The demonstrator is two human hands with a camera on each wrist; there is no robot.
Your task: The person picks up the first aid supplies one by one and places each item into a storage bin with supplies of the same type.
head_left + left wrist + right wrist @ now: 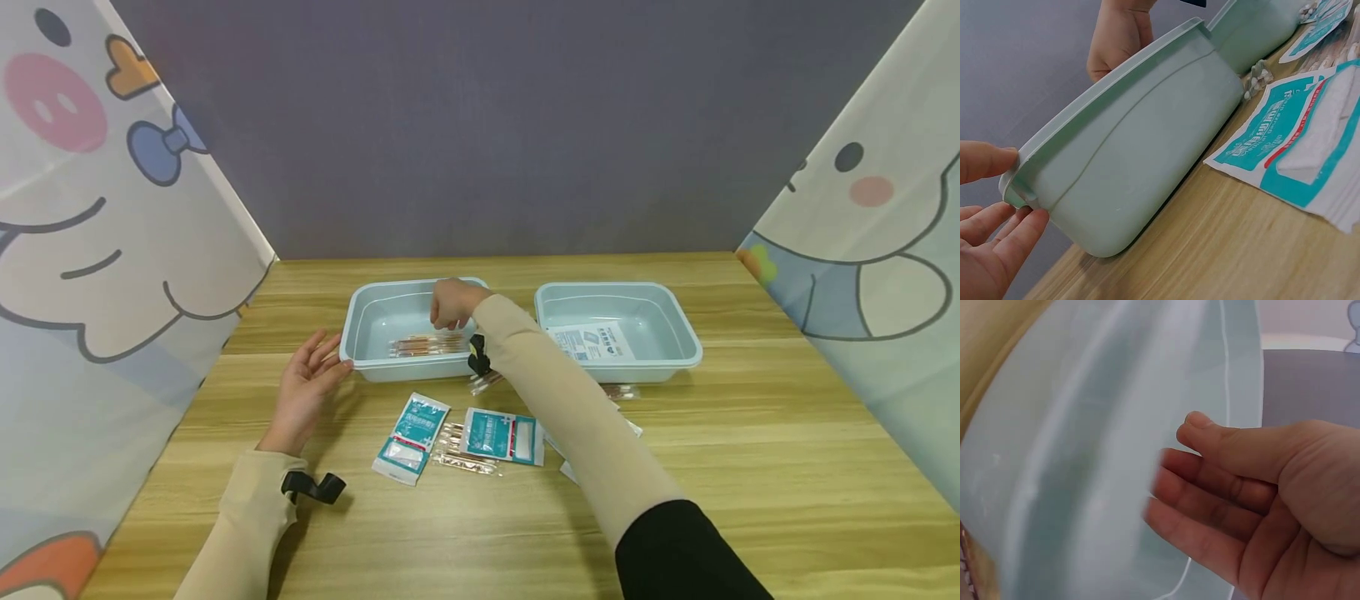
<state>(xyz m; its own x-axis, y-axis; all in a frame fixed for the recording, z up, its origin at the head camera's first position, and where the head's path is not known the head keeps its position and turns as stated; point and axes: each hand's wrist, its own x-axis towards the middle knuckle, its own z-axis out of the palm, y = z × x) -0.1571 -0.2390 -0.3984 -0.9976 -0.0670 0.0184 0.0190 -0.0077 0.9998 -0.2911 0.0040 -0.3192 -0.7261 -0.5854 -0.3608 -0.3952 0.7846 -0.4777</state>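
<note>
My left hand (303, 392) is at the near left corner of the left pale blue plastic bin (382, 293). In the left wrist view its thumb is on the bin's rim (1110, 78) and its fingers lie underneath, pinching the edge. Over the right part of this bin is my right hand (453, 304). The right wrist view shows the right hand's fingers (1210, 534) loosely bent, with nothing between them and the thumb. Clear packs of cotton swabs (423, 345) lie on the bin's floor below that hand.
A second pale blue bin (660, 312) stands to the right, with a white printed packet (596, 340) inside. Teal and white dressing packets (411, 437) and swab packs (467, 462) lie on the wooden table (420, 542) in front. My right forearm partly covers more packets.
</note>
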